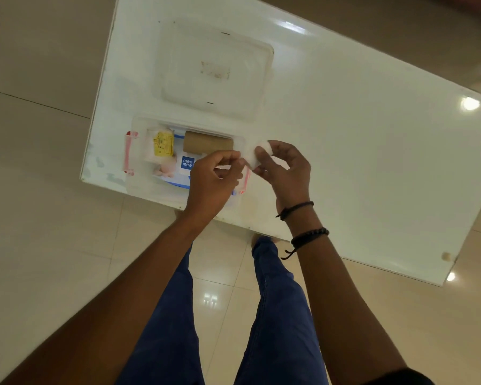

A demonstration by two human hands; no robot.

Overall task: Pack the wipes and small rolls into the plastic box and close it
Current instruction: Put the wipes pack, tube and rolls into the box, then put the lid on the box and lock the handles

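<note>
A clear plastic box [135,126] with red clips stands open at the table's near left corner. Inside lie a wipes pack [179,169] with a blue label, a brown roll [207,143] and a white packet with a yellow label [163,144]. Both hands hold a small white roll [252,157] over the box's right end: my right hand [285,170] grips it from the right, and my left hand [214,180] pinches its left edge. The clear lid [215,70] lies flat on the table behind the box.
The white table [358,151] stretches far to the right, its near edge running diagonally. Glossy beige floor tiles surround it. My legs in blue jeans stand just under the near edge.
</note>
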